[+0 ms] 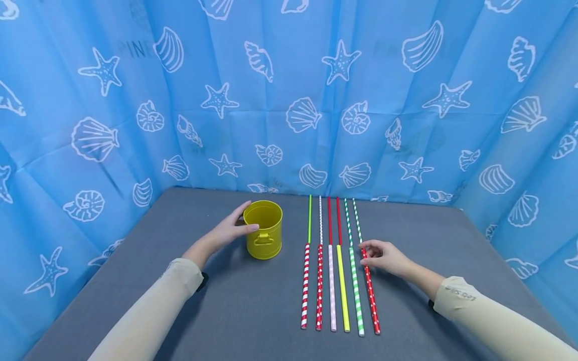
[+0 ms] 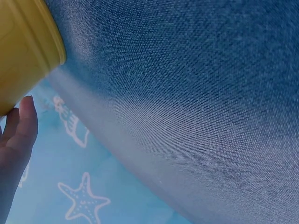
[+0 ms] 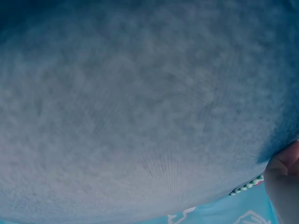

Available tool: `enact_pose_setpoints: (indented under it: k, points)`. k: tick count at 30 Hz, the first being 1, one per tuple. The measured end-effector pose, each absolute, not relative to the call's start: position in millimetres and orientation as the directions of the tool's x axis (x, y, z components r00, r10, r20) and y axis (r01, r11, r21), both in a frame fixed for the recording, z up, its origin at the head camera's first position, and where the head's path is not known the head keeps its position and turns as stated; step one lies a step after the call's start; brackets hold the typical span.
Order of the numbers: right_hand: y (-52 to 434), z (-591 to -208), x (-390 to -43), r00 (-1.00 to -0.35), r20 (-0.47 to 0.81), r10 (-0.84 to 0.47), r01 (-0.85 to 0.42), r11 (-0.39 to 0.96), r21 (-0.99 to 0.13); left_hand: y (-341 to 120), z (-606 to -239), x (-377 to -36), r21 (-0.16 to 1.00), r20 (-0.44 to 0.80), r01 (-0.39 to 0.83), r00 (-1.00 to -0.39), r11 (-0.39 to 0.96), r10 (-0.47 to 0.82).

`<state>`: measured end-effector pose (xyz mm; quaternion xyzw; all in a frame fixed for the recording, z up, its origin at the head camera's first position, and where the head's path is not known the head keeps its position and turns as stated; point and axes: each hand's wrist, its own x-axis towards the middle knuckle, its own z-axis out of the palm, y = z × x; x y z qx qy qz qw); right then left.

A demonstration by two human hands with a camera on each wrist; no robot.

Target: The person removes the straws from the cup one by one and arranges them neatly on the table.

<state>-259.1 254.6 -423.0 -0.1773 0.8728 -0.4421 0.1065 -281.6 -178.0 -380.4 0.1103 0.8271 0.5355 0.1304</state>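
Note:
A small yellow metal bucket [image 1: 270,250] stands upright on the table, a handle on its side. My left hand [image 1: 226,233] holds it from the left, thumb at the front and fingers by the rim; in the left wrist view fingertips touch the bucket [image 2: 28,46]. With thumb and fingers, my right hand [image 1: 387,258] pinches the upper end of a red paper straw with white hearts or dots [image 1: 371,296], the rightmost of the near row. The right wrist view shows only part of that hand [image 3: 284,179], beside a green-striped straw [image 3: 245,187].
Left of the held straw lie a green-striped [image 1: 356,291], a yellow [image 1: 343,288], a pale pink [image 1: 331,288] and red-and-white straws [image 1: 319,288]. Behind them runs a second row of thinner straws [image 1: 338,220]. A blue shell-patterned curtain [image 1: 289,100] surrounds the grey table [image 1: 244,311].

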Motion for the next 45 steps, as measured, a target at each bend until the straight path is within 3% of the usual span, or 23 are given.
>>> enact_pose_setpoints:
  k: [17,26,45]
  points:
    - [259.8,-426.3,-260.4,-0.864,-0.045,-0.502,-0.282,0.555,-0.782,-176.5,-383.7,-280.0,0.914,-0.095,0.04,-0.947,0.404,0.308]
    - [270.5,-424.4,-251.0,-0.795,-0.073,-0.603,-0.382,0.59,-0.711,-176.3,-384.4,-280.0,0.913,-0.093,0.041,-0.948,0.405,0.305]
    - [264.9,-427.6,-249.0,-0.823,-0.069,-0.563,-0.386,0.645,-0.66,-177.0,-385.4,-279.2,0.923,-0.094,0.035,-0.945,0.382,0.314]
